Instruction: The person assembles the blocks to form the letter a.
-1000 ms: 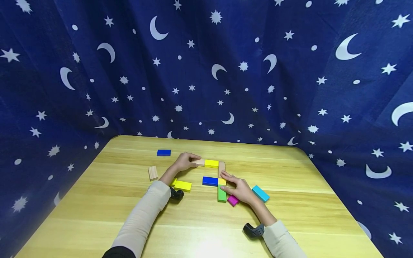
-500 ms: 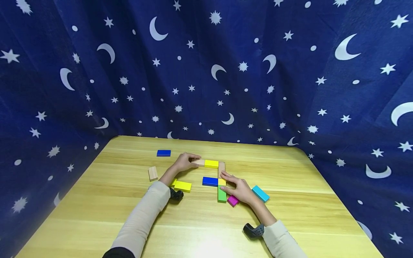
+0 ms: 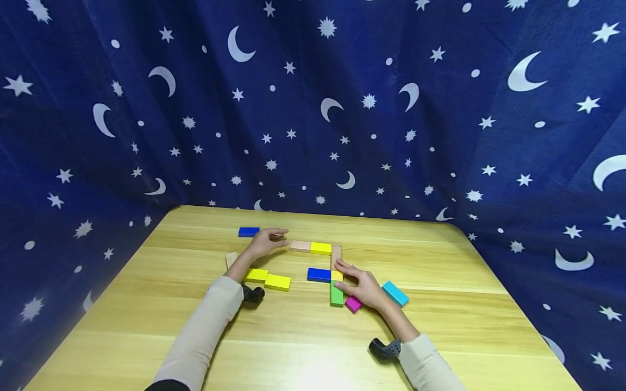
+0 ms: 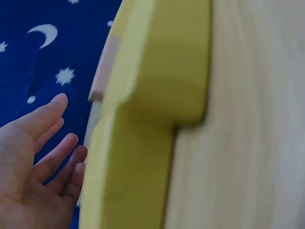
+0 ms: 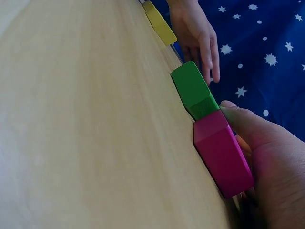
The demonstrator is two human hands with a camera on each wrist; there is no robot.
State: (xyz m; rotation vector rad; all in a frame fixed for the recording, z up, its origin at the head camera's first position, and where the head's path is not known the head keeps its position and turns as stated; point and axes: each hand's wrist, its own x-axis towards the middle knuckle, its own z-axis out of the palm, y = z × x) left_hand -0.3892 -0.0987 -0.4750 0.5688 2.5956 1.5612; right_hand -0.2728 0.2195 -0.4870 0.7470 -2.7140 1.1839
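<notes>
A bent row of flat blocks lies mid-table in the head view. It runs from a pale wooden block (image 3: 300, 246) and a yellow block (image 3: 320, 248) to an upright-running pale wooden block (image 3: 336, 254), an orange block (image 3: 336, 275), a blue block (image 3: 319, 275) and a green block (image 3: 336, 294). My left hand (image 3: 265, 243) hovers left of the row's pale end, fingers apart and holding nothing. My right hand (image 3: 364, 287) rests at the row's right side. Its thumb (image 5: 248, 124) touches the green block, and its extended fingers reach the upright-running pale block. A magenta block (image 3: 353, 304) lies below this hand.
Two yellow blocks, one at the left (image 3: 256, 275) and one beside it (image 3: 277, 282), lie near my left wrist. Beyond them are a wooden block (image 3: 231, 259), partly covered by my arm, and a blue block (image 3: 248, 232). A light-blue block (image 3: 395, 293) lies right of my right hand.
My left hand has let go of the pale wooden block at the row's left end and moved left, uncovering that block. My right hand has stayed in place.
</notes>
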